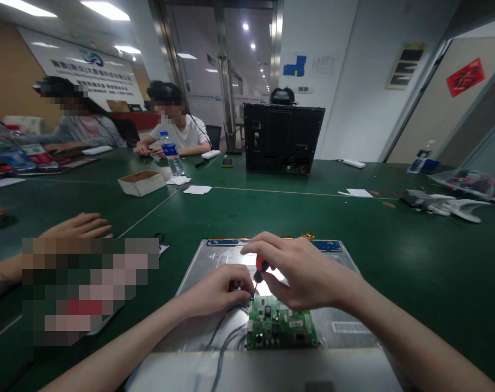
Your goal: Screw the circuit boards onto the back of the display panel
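My right hand (300,269) is closed around a small red and black screwdriver (262,265), its thin shaft pointing down at the upper left corner of a green circuit board (282,325). Beside that corner is my left hand (220,288), its thumb and fingers pinched together near the screwdriver's tip; what they hold, if anything, is too small to tell. The board lies on a silvery metal panel (194,272) with a blue strip (331,246) along its far edge. Grey cables (221,354) run from the board's left side toward me.
Another person's hand (81,226) rests on the green table (157,218) at left. Two people sit across at the far left. Further back are an open box (141,183), a bottle (172,155) and a black panel (283,139); plastic parts (439,204) lie at right.
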Action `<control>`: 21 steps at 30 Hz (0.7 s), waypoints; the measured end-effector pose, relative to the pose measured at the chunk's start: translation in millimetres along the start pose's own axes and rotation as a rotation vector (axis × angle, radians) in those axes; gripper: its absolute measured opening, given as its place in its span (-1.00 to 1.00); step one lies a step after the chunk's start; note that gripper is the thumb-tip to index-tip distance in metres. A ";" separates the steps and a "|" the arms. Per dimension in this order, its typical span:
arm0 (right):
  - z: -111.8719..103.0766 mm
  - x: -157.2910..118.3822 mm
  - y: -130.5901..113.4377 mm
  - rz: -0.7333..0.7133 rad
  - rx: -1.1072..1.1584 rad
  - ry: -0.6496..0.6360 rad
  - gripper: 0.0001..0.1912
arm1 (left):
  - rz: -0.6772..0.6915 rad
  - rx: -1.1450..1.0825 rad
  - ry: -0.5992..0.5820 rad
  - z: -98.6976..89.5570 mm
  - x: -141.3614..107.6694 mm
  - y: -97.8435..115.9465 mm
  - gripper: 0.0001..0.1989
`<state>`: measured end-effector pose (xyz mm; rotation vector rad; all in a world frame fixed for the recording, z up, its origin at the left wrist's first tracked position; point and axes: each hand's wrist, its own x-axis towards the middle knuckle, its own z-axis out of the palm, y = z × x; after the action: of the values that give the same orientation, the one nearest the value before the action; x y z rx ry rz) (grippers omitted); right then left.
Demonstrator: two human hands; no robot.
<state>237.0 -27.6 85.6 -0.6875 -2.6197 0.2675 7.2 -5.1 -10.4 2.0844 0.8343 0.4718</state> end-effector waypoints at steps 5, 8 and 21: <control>3.1 1.8 3.1 0.044 -0.085 0.025 -0.62 | -0.006 0.021 -0.004 -0.6 -0.8 -1.3 -0.91; 5.2 1.7 5.0 0.060 -0.160 0.043 -0.73 | -0.003 0.027 0.007 -0.2 -1.0 -2.5 -0.91; -0.2 -0.2 2.7 0.086 -0.063 -0.008 -0.61 | -0.019 0.015 -0.003 -0.1 -1.0 -2.9 -0.94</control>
<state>238.4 -25.4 84.9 -0.8230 -2.6202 0.2139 5.2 -4.5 -12.7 2.0885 0.8572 0.4538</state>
